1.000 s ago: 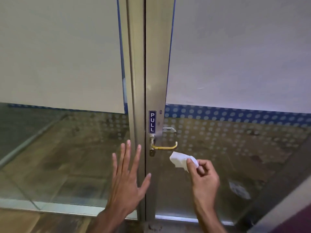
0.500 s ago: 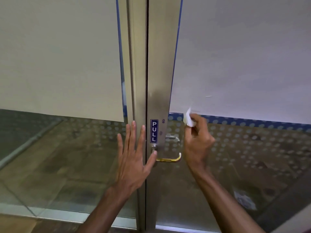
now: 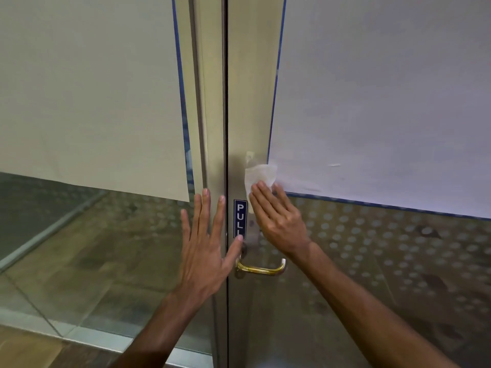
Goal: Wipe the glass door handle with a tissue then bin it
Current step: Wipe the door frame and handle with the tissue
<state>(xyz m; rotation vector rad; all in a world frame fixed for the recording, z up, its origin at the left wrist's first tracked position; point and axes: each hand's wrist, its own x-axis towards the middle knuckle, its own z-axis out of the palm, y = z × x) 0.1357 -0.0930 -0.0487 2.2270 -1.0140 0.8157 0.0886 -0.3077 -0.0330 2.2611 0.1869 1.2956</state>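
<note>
A brass lever handle [image 3: 261,267] sticks out of the metal frame [image 3: 247,107] of the glass door, low in the middle. My right hand [image 3: 279,216] lies flat against that frame above the handle, pressing a white tissue [image 3: 259,176] under its fingertips. The tissue sits on the frame beside the blue PULL sign [image 3: 240,216], well above the handle. My left hand [image 3: 206,248] rests flat with spread fingers on the neighbouring frame, its thumb touching the bottom of the sign.
Frosted film covers the upper glass on the left panel [image 3: 87,88] and the right panel [image 3: 385,96]. Clear glass below shows a wooden floor and dotted decals [image 3: 372,240]. No bin is in view.
My right hand rose from below the handle to the frame above it and flattened the tissue against the metal. My left hand moved up and pressed on the frame. The view came closer.
</note>
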